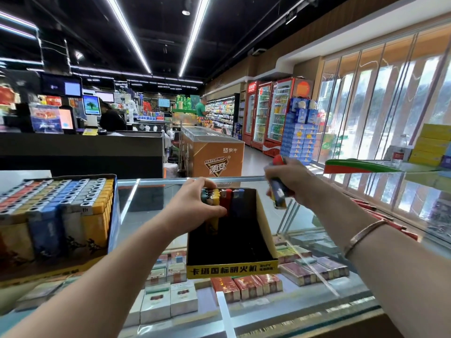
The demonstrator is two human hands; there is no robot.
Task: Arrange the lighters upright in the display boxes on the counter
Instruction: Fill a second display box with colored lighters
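You stand at a glass counter (317, 242) whose case below shows rows of cigarette packs, and everything you work with sits on its top so both arms can reach it.

To your left the full display box (58, 215) is packed tight with upright lighters in red, yellow, blue and grey rows; judging by that, it needs nothing more and serves as the pattern to copy.

In front of you the yellow display box (231, 268) stands with its low printed lip toward you and its tall back wall away. It is mostly bare inside. Only a short row of standing lighters (228, 197) occupies the far end, pressed against the back wall, probably because filling from the back keeps each new one propped.

Your left hand (197, 206) is curled over the yellow and teal lighters of that row, fingers clasped around them. It seems to hold them upright and squeezed together so they do not topple into the empty space.

Your right hand (286, 181) hovers just right of the box above the glass, closed around a small bunch of loose lighters (278, 191); a red cap pokes out above the fist and blue and yellow bodies hang below. They look ready to be fed in beside the blue one, though motion blur hides how many you hold.
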